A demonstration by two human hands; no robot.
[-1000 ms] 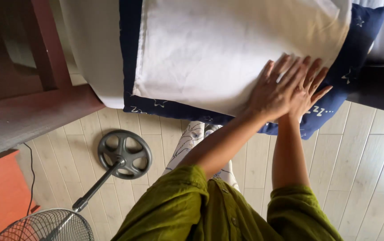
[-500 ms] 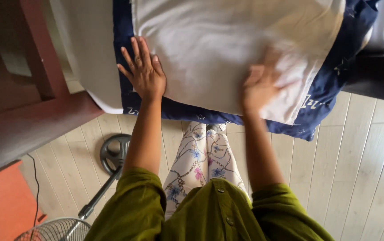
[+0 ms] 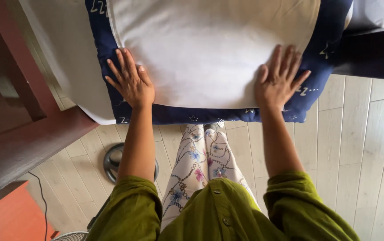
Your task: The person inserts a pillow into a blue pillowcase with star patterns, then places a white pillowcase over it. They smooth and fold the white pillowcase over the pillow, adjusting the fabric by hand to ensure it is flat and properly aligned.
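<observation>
Both hands lie open and flat, the left hand (image 3: pixel 131 82) and right hand (image 3: pixel 280 80) spread wide at the near corners of the white cloth (image 3: pixel 210 49), pinning it smooth atop the navy pillow (image 3: pixel 201 114) on the bed's edge.

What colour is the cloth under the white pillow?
Dark blue cloth with small white stars and squiggles, seen best in the head view.

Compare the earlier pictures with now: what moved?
The left hand left the right hand, slid to the white cloth's left edge and stayed there; the right moved slightly right. Both press flat, gripping nothing. The blue pillow stays put.
</observation>
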